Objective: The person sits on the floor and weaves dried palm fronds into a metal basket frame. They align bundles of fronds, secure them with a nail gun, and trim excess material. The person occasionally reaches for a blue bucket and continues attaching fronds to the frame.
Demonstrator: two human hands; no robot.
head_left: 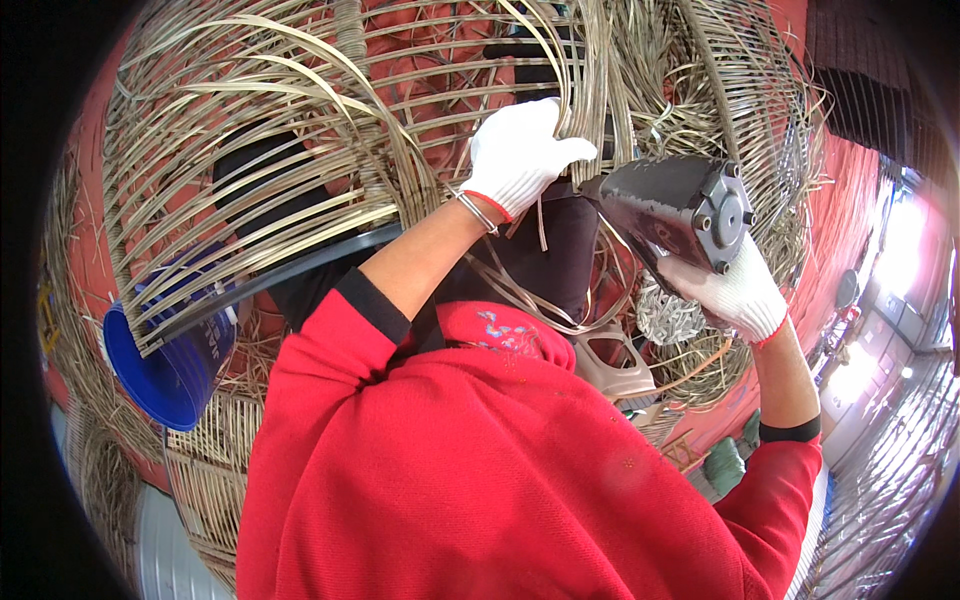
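Note:
My left hand (522, 155), in a white knit glove, is closed on the lower end of a bundle of flat tan strips (590, 85), with its thumb pointing right. The strips belong to a slatted, wicker-like panel (270, 180) spread across my lap and beyond. My right hand (738, 290), gloved alike, grips a dark pneumatic nail gun (665, 195). The gun lies nearly level, its nose pointing left at the strips just right of my left hand. Whether the nose touches them cannot be made out. Part of the right fingers is hidden behind the gun.
A blue bucket (150, 365) lies tilted at the left. Loose strips (650, 100) pile up at the far right over a red floor covering (850, 200). By my right knee are a beige plastic stool (600, 365) and a heap of small silvery pieces (675, 315).

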